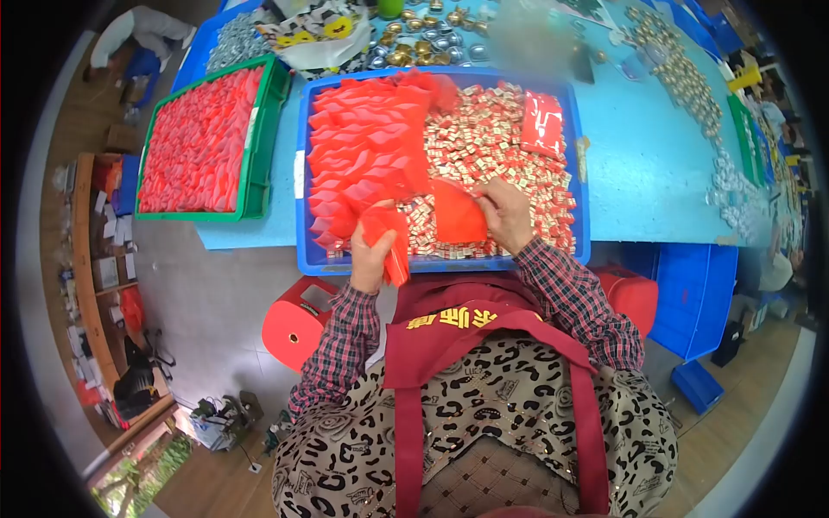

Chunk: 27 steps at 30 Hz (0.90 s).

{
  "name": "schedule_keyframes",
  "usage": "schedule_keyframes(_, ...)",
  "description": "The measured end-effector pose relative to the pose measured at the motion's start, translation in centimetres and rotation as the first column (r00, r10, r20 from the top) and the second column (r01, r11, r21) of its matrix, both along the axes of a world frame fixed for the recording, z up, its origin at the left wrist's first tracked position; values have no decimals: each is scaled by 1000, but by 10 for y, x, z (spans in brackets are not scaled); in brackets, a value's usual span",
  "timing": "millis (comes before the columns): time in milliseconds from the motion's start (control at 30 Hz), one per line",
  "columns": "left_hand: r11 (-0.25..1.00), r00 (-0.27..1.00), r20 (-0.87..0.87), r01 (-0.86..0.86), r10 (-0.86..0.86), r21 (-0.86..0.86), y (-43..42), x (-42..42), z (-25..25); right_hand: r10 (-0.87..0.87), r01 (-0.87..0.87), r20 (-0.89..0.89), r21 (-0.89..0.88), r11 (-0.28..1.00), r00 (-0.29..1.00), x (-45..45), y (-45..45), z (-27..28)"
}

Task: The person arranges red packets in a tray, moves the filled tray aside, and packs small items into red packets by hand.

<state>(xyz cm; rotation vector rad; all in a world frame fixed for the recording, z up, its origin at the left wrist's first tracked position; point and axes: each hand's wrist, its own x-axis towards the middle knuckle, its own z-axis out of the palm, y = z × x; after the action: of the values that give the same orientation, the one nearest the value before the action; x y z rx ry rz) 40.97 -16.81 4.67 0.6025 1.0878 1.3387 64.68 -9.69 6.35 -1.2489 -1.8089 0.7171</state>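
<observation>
My left hand (371,252) is closed around a few folded red pouches (397,259) at the front edge of a blue tray (302,237). My right hand (507,216) pinches the upper right edge of a flat red pouch (460,216); whether anything is inside it I cannot tell. Beneath that pouch, many small red-and-cream pieces (484,142) fill the tray's right part; they are too small to name. Overlapping rows of thin red pouches (367,142) cover the tray's left side. A glossy red packet with white marks (542,125) rests on the pieces at the upper right.
To the left stands a green crate (259,164) of red packets. Gold and silver ornaments (423,43) lie behind the tray, with more gold ones (678,69) at far right. Red stools (298,324) and a blue bin (691,298) are below the table. Another person (142,34) bends at upper left.
</observation>
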Motion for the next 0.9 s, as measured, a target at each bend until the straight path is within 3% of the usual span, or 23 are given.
schedule_keyframes(33, 980, 959, -272, 128, -83, 152, 4, 8, 21, 41, -48, 88, 83, 995, 995, 6, -2, -2)
schedule_keyframes(100, 833, 656, -752, 450, -64, 322, 10, 18, 46, 113, -179, 265, 240, 954, 958, 13, -2, -4)
schedule_keyframes(300, 773, 491, -860, 597, -141, 214, 21, 39, 34, 101, -196, 301, 303, 933, 948, 21, -20, 6)
schedule_keyframes(433, 748, 228, -899, 647, -373, -146, 18, 34, 34, 264, -304, 175, 262, 916, 948, 24, -27, -6)
schedule_keyframes(500, 761, 216, -920, 638, -327, -120, 16, 34, 31, 436, -439, 51, 114, 891, 899, 30, -21, -15)
schedule_keyframes(533, 771, 203, -939, 630, -279, -93, 15, 33, 29, 441, -443, 49, 117, 889, 896, 33, -13, -21)
schedule_keyframes(600, 792, 173, -969, 610, -178, -37, 12, 30, 26, 150, -139, 63, -156, 978, 987, 37, 14, -37)
schedule_keyframes(667, 823, 150, -978, 567, -147, -37, 9, 32, 29, -111, 58, 421, 137, 989, 900, 37, 50, -53)
schedule_keyframes(700, 839, 139, -981, 543, -133, -36, 8, 32, 31, -96, 48, 620, 94, 994, 778, 40, 66, -60)
schedule_keyframes(767, 818, 53, -993, 573, -101, -53, 6, 30, 35, 16, 43, 829, -49, 998, 559, 40, 90, -87)
schedule_keyframes(833, 832, 91, -994, 554, -55, 4, 4, 25, 35, 57, 63, 868, -101, 993, 493, 42, 108, -124)
schedule_keyframes(900, 856, 59, -996, 517, -64, -25, 1, 19, 36, 37, 37, 830, -69, 997, 557, 36, 103, -116)
